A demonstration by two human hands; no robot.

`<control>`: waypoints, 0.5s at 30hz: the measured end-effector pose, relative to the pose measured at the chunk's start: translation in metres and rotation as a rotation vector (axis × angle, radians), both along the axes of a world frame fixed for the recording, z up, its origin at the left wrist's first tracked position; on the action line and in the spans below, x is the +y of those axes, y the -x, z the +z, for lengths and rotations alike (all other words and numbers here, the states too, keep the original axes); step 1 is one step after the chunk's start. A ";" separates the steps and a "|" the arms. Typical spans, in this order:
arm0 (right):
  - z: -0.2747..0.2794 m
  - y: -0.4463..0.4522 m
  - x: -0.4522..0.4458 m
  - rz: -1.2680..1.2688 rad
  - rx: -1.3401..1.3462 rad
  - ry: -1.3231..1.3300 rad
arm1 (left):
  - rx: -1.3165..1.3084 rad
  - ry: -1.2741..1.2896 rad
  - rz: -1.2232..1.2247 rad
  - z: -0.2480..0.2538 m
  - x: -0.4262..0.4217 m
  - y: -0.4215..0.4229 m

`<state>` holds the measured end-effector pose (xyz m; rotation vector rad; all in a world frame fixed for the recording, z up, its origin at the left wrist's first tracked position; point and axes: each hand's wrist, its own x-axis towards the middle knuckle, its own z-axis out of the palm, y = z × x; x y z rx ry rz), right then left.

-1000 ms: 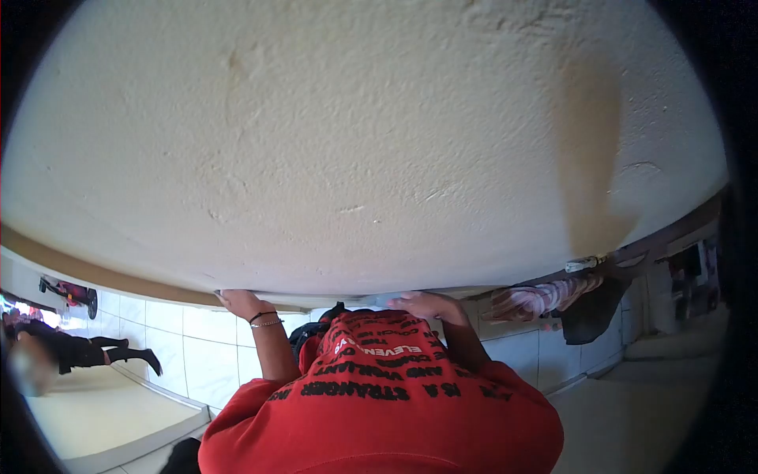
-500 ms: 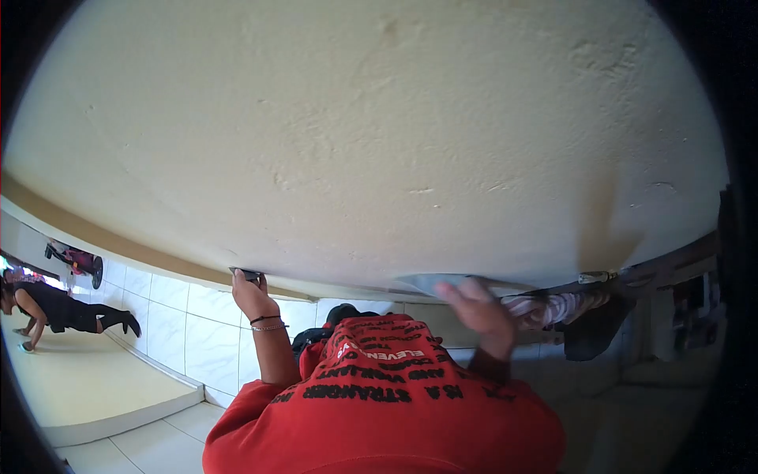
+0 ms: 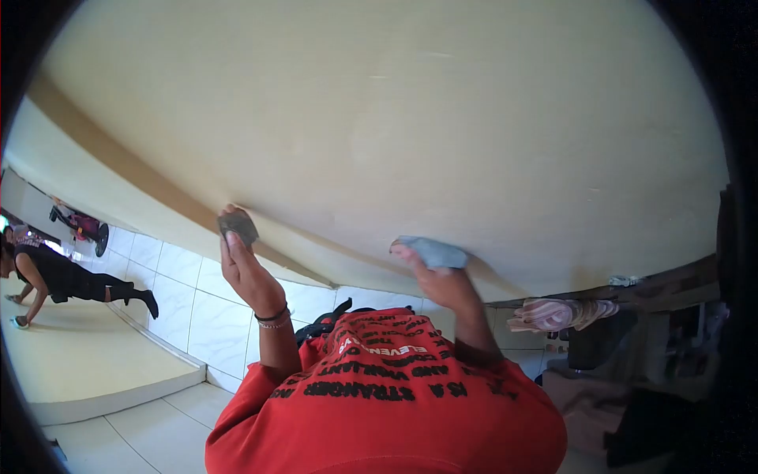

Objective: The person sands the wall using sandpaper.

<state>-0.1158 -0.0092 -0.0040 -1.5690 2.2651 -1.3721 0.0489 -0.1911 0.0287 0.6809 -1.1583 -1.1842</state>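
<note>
My left hand [image 3: 251,278] is raised at the wall's edge, its fingers closed on a small dark grey flat piece [image 3: 239,229] that could be folded sandpaper. Against the pale cream wall [image 3: 379,142], my right hand [image 3: 442,283] presses a thin grey-blue sheet [image 3: 434,251]; whether it is cloth or sandpaper I cannot tell. My right thumb and fingers are partly hidden by the sheet and blurred. The wall surface shows a few small light marks.
At the left another person [image 3: 63,272] in dark clothes leans with hands on a second pale surface [image 3: 103,355]. White floor tiles [image 3: 213,316] lie below. A striped rolled cloth [image 3: 560,313] and dark items are at the right.
My left hand has risen and turned, showing more of the dark piece. My right hand has moved left and up with the grey-blue sheet. The view has shifted along the wall.
</note>
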 end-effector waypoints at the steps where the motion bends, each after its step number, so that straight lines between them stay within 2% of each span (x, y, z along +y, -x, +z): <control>1: -0.021 -0.010 -0.018 0.015 -0.046 0.089 | -0.004 -0.037 -0.062 -0.003 -0.003 -0.009; 5: -0.024 -0.029 -0.039 0.005 0.138 -0.138 | -0.054 -0.172 -0.186 -0.032 -0.011 -0.048; 7: 0.034 -0.036 -0.046 -0.033 -0.595 0.025 | -0.069 -0.231 -0.178 -0.038 -0.016 -0.062; 10: 0.071 -0.037 -0.060 0.043 -0.650 0.011 | -0.060 -0.311 -0.263 -0.043 -0.032 -0.078; 12: 0.053 -0.046 -0.074 0.044 -0.679 -0.082 | -0.082 -0.296 -0.298 -0.040 -0.044 -0.088; 15: -0.011 -0.052 -0.092 0.064 -0.737 -0.305 | -0.108 -0.289 -0.335 -0.041 -0.058 -0.096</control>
